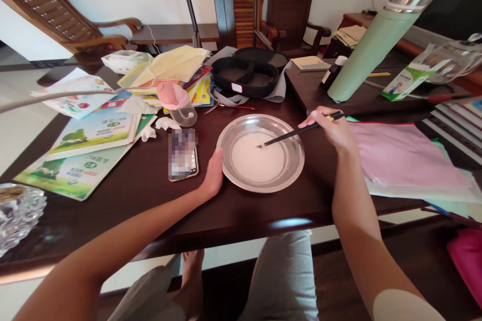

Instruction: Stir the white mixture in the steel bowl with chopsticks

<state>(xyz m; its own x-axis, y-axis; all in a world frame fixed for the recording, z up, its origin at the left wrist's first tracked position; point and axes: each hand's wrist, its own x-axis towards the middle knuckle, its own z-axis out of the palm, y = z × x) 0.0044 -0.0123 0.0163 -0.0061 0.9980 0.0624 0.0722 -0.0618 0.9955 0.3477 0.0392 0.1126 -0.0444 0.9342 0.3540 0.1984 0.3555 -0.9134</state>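
Note:
A shallow metal bowl with white liquid in it sits on the dark wooden table. My right hand grips a pair of dark chopsticks, and their tips dip into the white liquid near the bowl's middle. My left hand rests against the bowl's left rim with the fingers together, steadying it. A phone lies face up just left of that hand.
Children's books and papers cover the table's left. A pink-lidded cup, a black compartment box, a green flask, a pink folder, a glass dish and wooden chairs surround the bowl.

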